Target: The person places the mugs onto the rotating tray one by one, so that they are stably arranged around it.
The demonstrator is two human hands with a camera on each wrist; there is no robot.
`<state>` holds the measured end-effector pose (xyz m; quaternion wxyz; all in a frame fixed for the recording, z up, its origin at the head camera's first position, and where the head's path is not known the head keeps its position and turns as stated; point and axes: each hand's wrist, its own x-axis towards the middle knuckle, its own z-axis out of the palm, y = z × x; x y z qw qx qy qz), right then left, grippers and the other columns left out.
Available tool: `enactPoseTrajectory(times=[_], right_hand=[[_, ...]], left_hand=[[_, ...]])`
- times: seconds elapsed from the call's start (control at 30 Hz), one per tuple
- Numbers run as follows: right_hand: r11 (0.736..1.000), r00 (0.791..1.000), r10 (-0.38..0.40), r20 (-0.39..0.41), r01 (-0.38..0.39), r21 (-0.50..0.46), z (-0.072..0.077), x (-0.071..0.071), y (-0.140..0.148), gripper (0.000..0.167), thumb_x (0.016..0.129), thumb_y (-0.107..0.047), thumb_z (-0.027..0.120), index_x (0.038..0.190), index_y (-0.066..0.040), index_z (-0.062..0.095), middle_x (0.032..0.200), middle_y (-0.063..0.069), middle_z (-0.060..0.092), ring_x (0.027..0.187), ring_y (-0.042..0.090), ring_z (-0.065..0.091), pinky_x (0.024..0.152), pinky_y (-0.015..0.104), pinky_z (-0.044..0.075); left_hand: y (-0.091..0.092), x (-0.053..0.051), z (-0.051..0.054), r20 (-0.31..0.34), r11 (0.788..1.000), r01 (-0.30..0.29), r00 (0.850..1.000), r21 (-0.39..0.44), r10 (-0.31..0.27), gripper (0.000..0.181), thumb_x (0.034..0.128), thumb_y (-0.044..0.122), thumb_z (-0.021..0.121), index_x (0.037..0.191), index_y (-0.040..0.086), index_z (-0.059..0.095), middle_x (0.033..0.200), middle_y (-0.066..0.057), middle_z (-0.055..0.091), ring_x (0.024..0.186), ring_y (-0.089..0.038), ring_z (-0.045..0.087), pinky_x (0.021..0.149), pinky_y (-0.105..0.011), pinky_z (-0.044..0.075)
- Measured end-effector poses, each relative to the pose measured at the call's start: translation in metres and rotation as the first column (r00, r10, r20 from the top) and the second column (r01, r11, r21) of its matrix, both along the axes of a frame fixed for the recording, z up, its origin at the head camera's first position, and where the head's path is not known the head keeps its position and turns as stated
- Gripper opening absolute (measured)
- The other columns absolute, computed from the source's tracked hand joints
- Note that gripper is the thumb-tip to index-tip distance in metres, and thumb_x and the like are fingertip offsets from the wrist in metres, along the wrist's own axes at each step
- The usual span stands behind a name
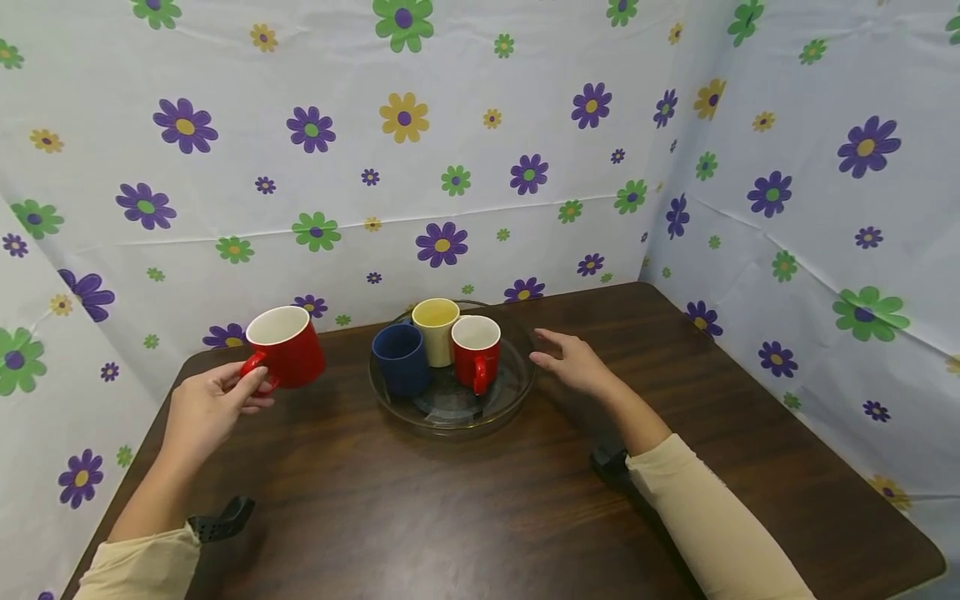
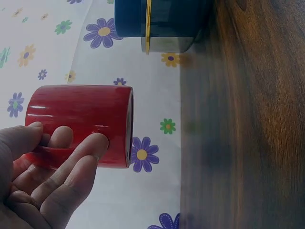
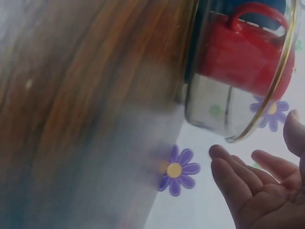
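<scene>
My left hand [image 1: 206, 408] grips a red mug [image 1: 300, 354] by its handle, holding it up over the left side of the table. In the left wrist view the mug [image 2: 81, 114] lies sideways across the picture, fingers about its handle. A clear glass dish [image 1: 450, 417] with a thin gold rim stands at the table's middle. Inside it are a dark blue mug [image 1: 402, 367], a pale yellow mug [image 1: 437, 333] and a second red mug [image 1: 476, 350], all upright. Beside the dish's right rim my right hand [image 1: 573, 364] hovers with fingers extended, holding nothing.
The dark brown wooden table [image 1: 420, 517] reaches the flowered white cloth [image 1: 480, 208] at the back. More flowered cloth hangs along both sides. Black wrist straps [image 1: 223, 521] show at the sleeves.
</scene>
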<state>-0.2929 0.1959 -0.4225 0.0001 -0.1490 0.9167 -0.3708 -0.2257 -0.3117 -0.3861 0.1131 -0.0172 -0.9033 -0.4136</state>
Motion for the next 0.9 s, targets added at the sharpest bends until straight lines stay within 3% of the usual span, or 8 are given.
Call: enactPoseTrajectory(times=[0.1,0.27,0.37,0.57,0.9], right_hand=[[0.998,0.999,0.015,0.04,-0.018,0.067,0.001,0.005,-0.004,0.069,0.1,-0.03,0.065,0.155,0.0,0.037,0.156,0.024,0.041,0.135,0.042,0.05,0.11,0.057,0.041],[0.983,0.996,0.037,0.076,-0.049,0.174,-0.001,0.01,-0.007,0.075,0.099,-0.033,0.067,0.157,0.001,0.032,0.16,0.026,0.032,0.146,0.045,0.033,0.117,0.06,0.028],[0.98,0.995,0.046,0.088,-0.063,0.191,0.0,0.01,-0.007,0.076,0.099,-0.034,0.067,0.157,0.001,0.031,0.161,0.026,0.031,0.147,0.044,0.031,0.118,0.059,0.027],[0.98,0.997,0.037,0.062,-0.049,0.194,0.005,0.005,-0.008,0.075,0.098,-0.03,0.068,0.156,0.001,0.033,0.161,0.025,0.031,0.147,0.044,0.032,0.119,0.058,0.027],[0.977,0.997,0.005,0.081,-0.022,0.21,0.003,0.007,-0.012,0.07,0.099,-0.025,0.067,0.155,0.001,0.035,0.159,0.025,0.034,0.144,0.045,0.036,0.117,0.058,0.029]], left_hand=[[0.002,0.001,0.0,-0.012,1.0,0.008,1.0,-0.004,-0.008,0.054,0.1032,0.037,0.059,0.129,-0.01,0.062,0.1,-0.027,0.074,0.072,-0.012,0.075,0.065,-0.012,0.055],[0.005,0.002,0.001,-0.028,1.0,0.012,1.0,-0.007,-0.012,0.052,0.1029,0.035,0.06,0.128,-0.011,0.062,0.099,-0.026,0.074,0.074,-0.019,0.076,0.065,-0.013,0.055],[0.005,0.003,0.001,-0.038,1.0,0.011,0.999,-0.016,-0.012,0.051,0.1031,0.035,0.06,0.128,-0.01,0.063,0.099,-0.026,0.074,0.076,-0.022,0.076,0.065,-0.012,0.055],[0.007,0.005,0.004,-0.061,1.0,0.022,0.998,-0.007,-0.023,0.052,0.103,0.035,0.06,0.13,-0.009,0.062,0.1,-0.027,0.074,0.072,-0.01,0.075,0.067,-0.011,0.054],[0.013,0.01,0.009,-0.026,0.999,0.041,0.999,-0.018,-0.042,0.052,0.1014,0.038,0.062,0.129,-0.006,0.064,0.099,-0.022,0.075,0.075,-0.011,0.075,0.068,-0.011,0.054]])
